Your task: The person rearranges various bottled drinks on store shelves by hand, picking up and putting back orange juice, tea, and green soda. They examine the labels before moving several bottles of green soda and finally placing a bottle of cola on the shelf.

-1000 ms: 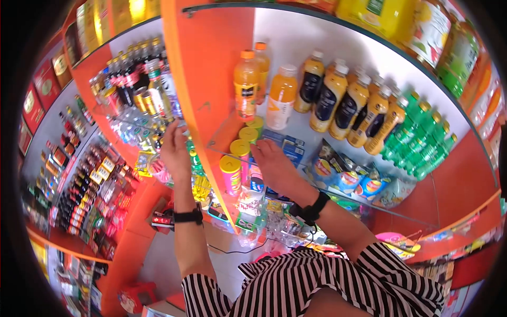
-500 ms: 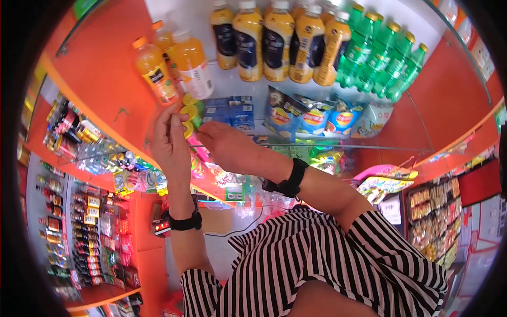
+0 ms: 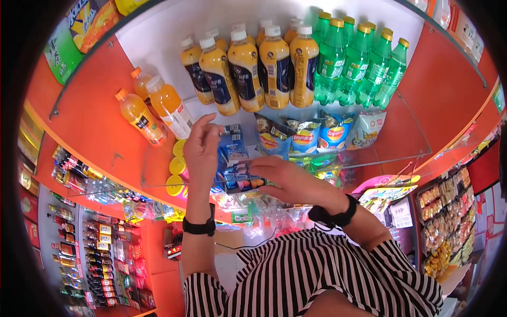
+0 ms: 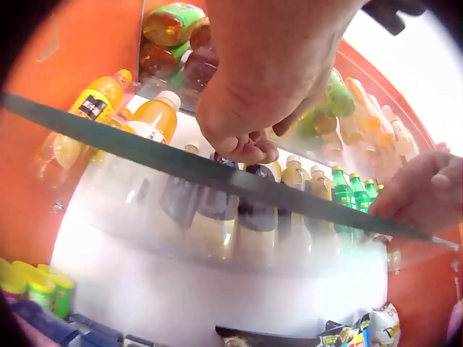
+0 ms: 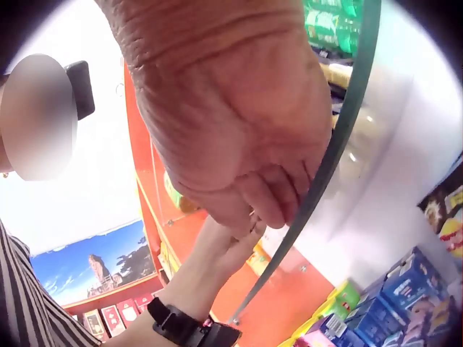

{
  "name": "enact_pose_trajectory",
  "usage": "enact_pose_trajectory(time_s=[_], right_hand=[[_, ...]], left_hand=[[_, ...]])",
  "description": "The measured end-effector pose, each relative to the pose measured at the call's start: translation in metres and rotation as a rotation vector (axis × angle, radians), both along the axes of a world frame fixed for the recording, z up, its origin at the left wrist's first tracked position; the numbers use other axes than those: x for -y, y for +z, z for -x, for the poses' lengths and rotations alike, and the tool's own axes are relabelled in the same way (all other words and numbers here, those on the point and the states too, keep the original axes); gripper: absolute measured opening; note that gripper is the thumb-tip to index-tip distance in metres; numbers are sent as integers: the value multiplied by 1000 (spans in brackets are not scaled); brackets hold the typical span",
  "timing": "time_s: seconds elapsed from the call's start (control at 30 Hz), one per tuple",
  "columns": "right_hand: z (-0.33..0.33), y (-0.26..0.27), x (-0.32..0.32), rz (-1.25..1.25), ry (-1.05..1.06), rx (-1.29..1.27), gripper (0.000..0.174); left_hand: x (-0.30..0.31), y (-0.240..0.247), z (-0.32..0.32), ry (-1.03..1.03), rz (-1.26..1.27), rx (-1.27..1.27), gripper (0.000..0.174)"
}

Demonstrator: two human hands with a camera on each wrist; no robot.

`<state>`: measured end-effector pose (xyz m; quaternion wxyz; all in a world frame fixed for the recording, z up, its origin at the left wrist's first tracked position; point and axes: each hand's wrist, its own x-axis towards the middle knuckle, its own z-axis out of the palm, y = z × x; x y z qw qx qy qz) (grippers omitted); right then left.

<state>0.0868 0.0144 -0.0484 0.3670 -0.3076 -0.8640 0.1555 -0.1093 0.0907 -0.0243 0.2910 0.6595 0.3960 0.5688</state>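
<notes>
My left hand (image 3: 203, 145) is raised at the front of the glass shelf, its fingers loosely bent and nothing in them. In the left wrist view the fingers overlap the yellow bottles (image 4: 257, 210) behind the glass edge (image 4: 239, 181). Lower and to the right, my right hand (image 3: 288, 179) has its palm down and fingers relaxed. The right wrist view puts its fingertips right at the shelf's edge (image 5: 325, 170), also with nothing held. Nearest the left hand are orange drink bottles (image 3: 169, 108) and tubs with yellow lids (image 3: 175, 185). Blue boxes (image 3: 231, 145) lie between the hands.
Yellow bottles with dark labels (image 3: 245, 74) and green bottles (image 3: 332, 63) stand in rows on the shelf. Chip bags (image 3: 303, 136) fill the level below. Stocked bottle shelves (image 3: 100, 253) line the left; packaged snacks (image 3: 443, 206) hang at the right.
The head view has turned so the bottles sit more centrally. My hands have moved rightward along the shelf, away from the orange bottles, and further apart in height.
</notes>
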Motion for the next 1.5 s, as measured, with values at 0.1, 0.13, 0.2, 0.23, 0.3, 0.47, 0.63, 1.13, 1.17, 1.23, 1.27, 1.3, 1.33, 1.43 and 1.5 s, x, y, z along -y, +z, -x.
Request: enact_pose_trajectory(time_s=[0.1, 0.13, 0.2, 0.23, 0.3, 0.47, 0.63, 1.13, 1.17, 1.23, 1.27, 1.3, 1.33, 1.43, 1.5], right_hand=[[-39, 9, 4, 80, -36, -35, 36], [-52, 12, 5, 108, -122, -37, 36], [-75, 13, 7, 126, -198, -40, 37], [-84, 12, 8, 140, -257, -88, 35], [-98, 7, 8, 150, -304, -140, 34], [-108, -3, 8, 173, -321, -203, 31], [-107, 0, 10, 203, -299, -234, 32], [-110, 3, 12, 205, -302, -276, 30], [-109, 4, 13, 214, -314, -267, 29], [-107, 5, 12, 183, -315, -247, 29], [-107, 4, 12, 151, -321, -229, 29], [-107, 2, 11, 154, -314, -226, 29], [-108, -1, 10, 153, -312, -243, 29], [-108, 0, 11, 181, -323, -254, 29], [-108, 0, 10, 210, -334, -249, 28]], left_hand=[[-12, 14, -20, 1, -68, -2, 26], [-18, 18, -25, 11, -114, 2, 26], [-29, 30, -31, 29, -120, 6, 27], [-33, 36, -33, 55, -145, 37, 28], [-44, 50, -35, 90, -176, 64, 29], [-52, 87, -34, 93, -127, -68, 34], [-60, 116, -41, 23, -148, -132, 38], [-146, 134, -19, 335, -151, -561, 45], [-147, 135, -17, 329, -73, -512, 45], [-147, 140, -15, 276, -41, -478, 48], [-148, 142, -14, 217, -12, -445, 50], [-152, 143, -12, 224, -8, -443, 50], [-156, 143, -11, 245, -22, -456, 50], [-160, 139, -12, 236, 14, -418, 50], [-162, 138, -16, 206, 63, -370, 50]])
